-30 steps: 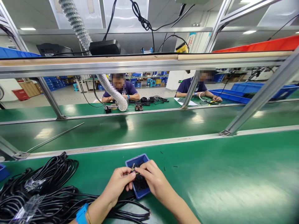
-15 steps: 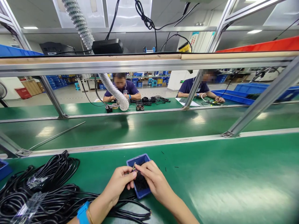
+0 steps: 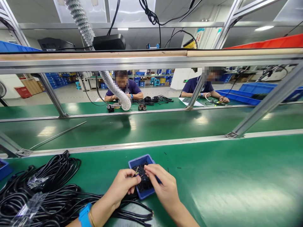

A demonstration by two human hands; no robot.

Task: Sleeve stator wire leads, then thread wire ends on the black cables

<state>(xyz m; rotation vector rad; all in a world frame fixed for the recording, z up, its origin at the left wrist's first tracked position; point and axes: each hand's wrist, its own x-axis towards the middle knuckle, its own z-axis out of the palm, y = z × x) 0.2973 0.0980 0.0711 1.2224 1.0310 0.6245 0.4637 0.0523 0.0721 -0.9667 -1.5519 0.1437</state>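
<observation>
My left hand [image 3: 123, 186] pinches a cable end [image 3: 136, 171] with thin coloured wires sticking up past the fingertips. To its right, my right hand [image 3: 163, 184] has thumb and forefinger pressed together; whatever is between them is too small to name. Both hands are over a small blue bin [image 3: 140, 197] filled with short black tube pieces [image 3: 143, 184]. Black cables [image 3: 132, 214] run under my left wrist, their cut ends lying below the bin.
Bundled black cables [image 3: 47, 195] tied with clear plastic cover the bench's left side. A few loose black pieces [image 3: 179, 167] lie right of the bin. A metal frame post [image 3: 265, 104] rises at right. Across the belt, two people work at another bench near a silver flexible duct [image 3: 111, 83].
My right hand has moved right, away from the left fingertips, uncovering more of the bin's contents. My left hand stays nearly in place, still holding the cable end.
</observation>
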